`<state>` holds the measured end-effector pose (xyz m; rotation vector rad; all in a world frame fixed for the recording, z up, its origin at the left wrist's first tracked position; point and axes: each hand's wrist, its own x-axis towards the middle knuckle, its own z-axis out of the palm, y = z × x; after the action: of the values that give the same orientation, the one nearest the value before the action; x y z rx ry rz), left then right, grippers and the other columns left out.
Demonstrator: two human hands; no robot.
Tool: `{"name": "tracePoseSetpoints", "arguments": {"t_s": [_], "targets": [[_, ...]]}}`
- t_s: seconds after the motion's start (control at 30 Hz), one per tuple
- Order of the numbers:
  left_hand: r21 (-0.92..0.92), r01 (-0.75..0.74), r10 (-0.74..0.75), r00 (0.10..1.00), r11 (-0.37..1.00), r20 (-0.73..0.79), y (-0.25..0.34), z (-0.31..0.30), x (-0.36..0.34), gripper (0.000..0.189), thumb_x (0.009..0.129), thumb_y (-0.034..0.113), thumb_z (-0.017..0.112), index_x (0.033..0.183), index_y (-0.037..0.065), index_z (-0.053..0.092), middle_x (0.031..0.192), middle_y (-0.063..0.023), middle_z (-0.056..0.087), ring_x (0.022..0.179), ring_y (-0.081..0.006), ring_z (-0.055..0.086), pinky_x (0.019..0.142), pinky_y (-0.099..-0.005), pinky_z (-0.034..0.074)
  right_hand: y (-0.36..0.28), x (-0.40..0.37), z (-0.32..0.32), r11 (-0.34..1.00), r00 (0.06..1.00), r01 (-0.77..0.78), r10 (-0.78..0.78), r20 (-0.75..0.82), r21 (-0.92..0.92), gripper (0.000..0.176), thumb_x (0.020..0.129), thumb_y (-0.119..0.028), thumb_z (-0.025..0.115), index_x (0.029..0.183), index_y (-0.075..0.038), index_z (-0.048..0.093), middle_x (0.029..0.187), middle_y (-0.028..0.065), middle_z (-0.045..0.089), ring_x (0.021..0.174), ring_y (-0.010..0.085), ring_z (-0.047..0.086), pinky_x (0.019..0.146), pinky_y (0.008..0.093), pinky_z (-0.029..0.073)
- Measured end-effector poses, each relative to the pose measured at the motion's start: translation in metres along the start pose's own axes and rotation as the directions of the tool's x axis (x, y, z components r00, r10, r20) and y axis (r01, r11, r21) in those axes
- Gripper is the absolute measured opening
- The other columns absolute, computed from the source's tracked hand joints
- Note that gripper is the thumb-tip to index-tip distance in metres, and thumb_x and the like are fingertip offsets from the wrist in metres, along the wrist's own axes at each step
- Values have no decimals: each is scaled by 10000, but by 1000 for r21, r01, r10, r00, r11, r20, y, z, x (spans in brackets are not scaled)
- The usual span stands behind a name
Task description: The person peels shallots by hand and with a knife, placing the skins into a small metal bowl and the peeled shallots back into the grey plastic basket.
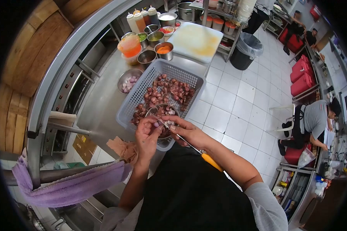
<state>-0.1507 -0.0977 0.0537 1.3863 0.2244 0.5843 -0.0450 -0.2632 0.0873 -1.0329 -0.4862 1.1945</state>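
Note:
Close in front of my body, my left hand (145, 134) pinches a small purple shallot (156, 124). My right hand (186, 133) is closed on a knife, its thin blade at the shallot and its yellow handle (212, 162) pointing back under my forearm. Below both hands sits a round metal bowl (152, 110), partly hidden by them, with shallot pieces in it. It rests in a grey perforated plastic basket (196, 81) that holds many unpeeled reddish-brown shallots (166, 90). Left of the basket, a metal bowl (122, 79) contains peeled shallots.
Beyond the basket stand metal containers (147, 57), an orange-filled tub (129, 47), squeeze bottles (139, 21) and a white cutting board (194, 40). A purple towel (75, 186) hangs on a rail at left. A lined bin (246, 52) and a bending person (314, 119) are at right.

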Motion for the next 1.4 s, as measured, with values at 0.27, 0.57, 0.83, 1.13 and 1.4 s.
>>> {"name": "tracePoseSetpoints", "arguments": {"t_s": [0.27,0.57,0.83,1.13,1.4], "targets": [[-343,135,-141,990,930,6,2,2,3,268,874,-116,616,1089,15,524,1160,-127,623,1007,-175,636,862,-301,537,8,5,-10,993,998,-37,43,-47,109,411,1044,-280,529,1439,-171,511,731,-38,468,557,41,416,465,181,329],[-475,300,-317,947,827,47,-2,-11,4,188,975,55,520,1161,29,514,1291,-221,591,1127,-316,630,942,-408,519,14,4,-28,1000,986,-3,7,-169,25,427,1034,-281,549,1436,-142,513,728,-30,500,532,51,419,477,191,336],[-498,309,-342,939,810,25,-19,-21,2,195,948,6,522,1140,24,495,1249,-230,597,1145,-346,621,965,-449,517,22,7,-25,995,974,-83,69,-214,-58,447,1027,-293,562,1446,-152,500,723,-38,493,538,51,397,480,208,331],[786,-40,-71,992,616,107,-30,-28,20,132,862,29,598,987,-8,577,941,-175,660,880,-333,663,781,-389,502,28,4,-41,996,964,-81,69,-258,-37,383,1025,-304,561,1366,-129,552,722,-38,476,535,51,411,483,210,339],[573,285,-161,953,768,-258,-44,-121,156,196,965,105,552,1120,-2,606,867,-93,651,701,-168,633,620,-305,494,26,-7,-45,997,959,-78,82,-272,25,399,1025,-322,564,1342,-80,550,723,-30,480,533,57,408,499,217,354]]}}
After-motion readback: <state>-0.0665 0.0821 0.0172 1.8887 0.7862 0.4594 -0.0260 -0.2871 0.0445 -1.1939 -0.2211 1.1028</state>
